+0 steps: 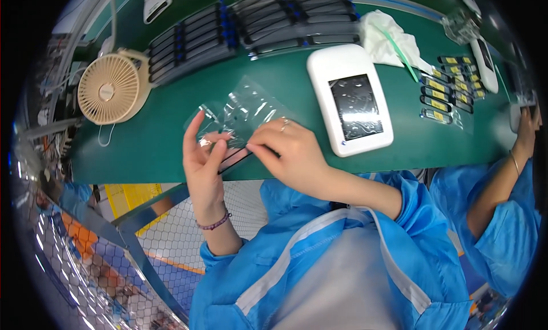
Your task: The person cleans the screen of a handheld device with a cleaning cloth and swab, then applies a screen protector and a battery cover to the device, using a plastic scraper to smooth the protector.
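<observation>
A thin, flat piece with dark edges [234,159] spans the space between my hands, above the front edge of the green table. My right hand [294,153] pinches its right end between thumb and fingertips. At the other end, my left hand [204,161] holds it with the lower fingers, while the index finger points up and the thumb stands apart. Just beyond my hands lies a clear plastic film [251,104], crinkled and shiny. More clear film shows around my left fingertips; whether that hand touches it I cannot tell.
Right of my hands lies a white device [317,73] with a bubbled dark screen. A beige fan [108,90] stands left. Trays of dark parts [194,41] line the back. A white cloth [388,36], several yellow-labelled parts [436,95] and a co-worker's arm [496,193] are rightward.
</observation>
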A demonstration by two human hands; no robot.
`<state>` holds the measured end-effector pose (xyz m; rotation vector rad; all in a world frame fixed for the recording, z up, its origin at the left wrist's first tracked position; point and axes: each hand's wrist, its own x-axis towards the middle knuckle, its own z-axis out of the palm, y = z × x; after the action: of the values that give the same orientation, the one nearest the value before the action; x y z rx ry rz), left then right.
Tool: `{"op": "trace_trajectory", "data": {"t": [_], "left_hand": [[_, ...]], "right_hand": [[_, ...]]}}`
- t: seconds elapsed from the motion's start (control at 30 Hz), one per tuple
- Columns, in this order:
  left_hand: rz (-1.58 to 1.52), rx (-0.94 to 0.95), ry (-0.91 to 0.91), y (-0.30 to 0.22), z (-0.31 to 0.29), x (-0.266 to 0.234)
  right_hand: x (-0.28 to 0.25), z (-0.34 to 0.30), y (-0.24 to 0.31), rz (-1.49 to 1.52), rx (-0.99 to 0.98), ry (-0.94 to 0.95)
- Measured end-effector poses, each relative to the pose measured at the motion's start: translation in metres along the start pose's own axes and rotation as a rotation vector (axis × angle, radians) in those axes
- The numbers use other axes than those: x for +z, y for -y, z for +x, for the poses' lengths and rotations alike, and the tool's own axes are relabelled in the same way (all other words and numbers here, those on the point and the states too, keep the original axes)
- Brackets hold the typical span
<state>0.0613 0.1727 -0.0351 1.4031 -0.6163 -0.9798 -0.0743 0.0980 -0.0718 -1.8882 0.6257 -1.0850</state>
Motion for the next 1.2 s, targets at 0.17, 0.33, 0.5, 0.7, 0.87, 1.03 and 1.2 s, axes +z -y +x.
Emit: {"op": "trace_trajectory", "data": {"t": [0.17, 0.33, 0.5, 0.7, 0.87, 1.03, 1.2], "left_hand": [[-0.020, 0.078, -0.149, 0.004, -0.007, 0.011], [-0.065, 0.153, -0.153, 0.010, -0.009, 0.008], [-0.371, -0.079, 0.037, 0.014, -0.008, -0.011], [0.032, -0.136, -0.230, 0.002, -0.003, 0.006], [0.851, 0.309, -0.281, 0.002, 0.009, 0.004], [1.226, 0.566, -0.540, -0.001, -0.001, 0.036], [0.959, 0.430, 0.354, 0.033, -0.007, 0.090]], "right_hand": [[0.001, 0.002, 0.005, 0.053, 0.090, -0.057], [-0.004, 0.002, 0.003, 0.142, 0.089, -0.056], [-0.004, -0.007, 0.005, -0.022, -0.366, 0.005], [-0.012, -0.023, 0.017, -0.158, -0.698, 0.019], [-0.082, -0.024, 0.018, -0.115, -0.440, -0.182], [-0.132, -0.022, -0.005, 0.667, 0.478, -0.420], [-0.144, -0.016, -0.021, 1.213, 0.606, -0.319]]}}
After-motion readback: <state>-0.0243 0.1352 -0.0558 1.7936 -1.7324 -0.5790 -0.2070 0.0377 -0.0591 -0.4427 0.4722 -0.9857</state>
